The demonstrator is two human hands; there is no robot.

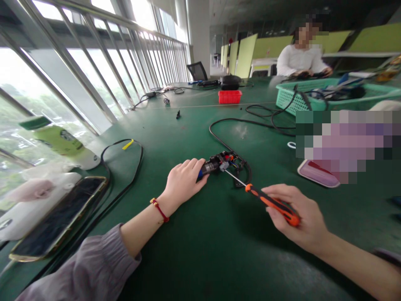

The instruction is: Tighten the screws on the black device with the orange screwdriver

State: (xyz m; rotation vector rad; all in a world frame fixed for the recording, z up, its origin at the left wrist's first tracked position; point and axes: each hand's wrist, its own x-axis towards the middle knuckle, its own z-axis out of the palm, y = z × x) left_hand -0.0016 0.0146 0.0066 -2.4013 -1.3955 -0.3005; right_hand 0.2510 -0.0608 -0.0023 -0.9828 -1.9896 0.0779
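Observation:
My left hand [185, 179] is closed round the dark, partly blue cylindrical body [209, 168] of a small electrical device. At its far end, exposed black, grey and red parts with thin wires [230, 159] show, and a black cable runs off from there. In my right hand [302, 217] I hold an orange and black screwdriver [273, 203] by its handle. Its thin shaft points up and left, with the tip at a small grey part of the device; whether it sits in a screw cannot be made out.
A green table [194, 251] bears a red bin [229, 97], a teal basket [285, 98] of tools and cables, and a black cable [216, 122]. At left lie a phone [59, 217] and a green-capped bottle [62, 142] beside a railing. A person [299, 60] sits across.

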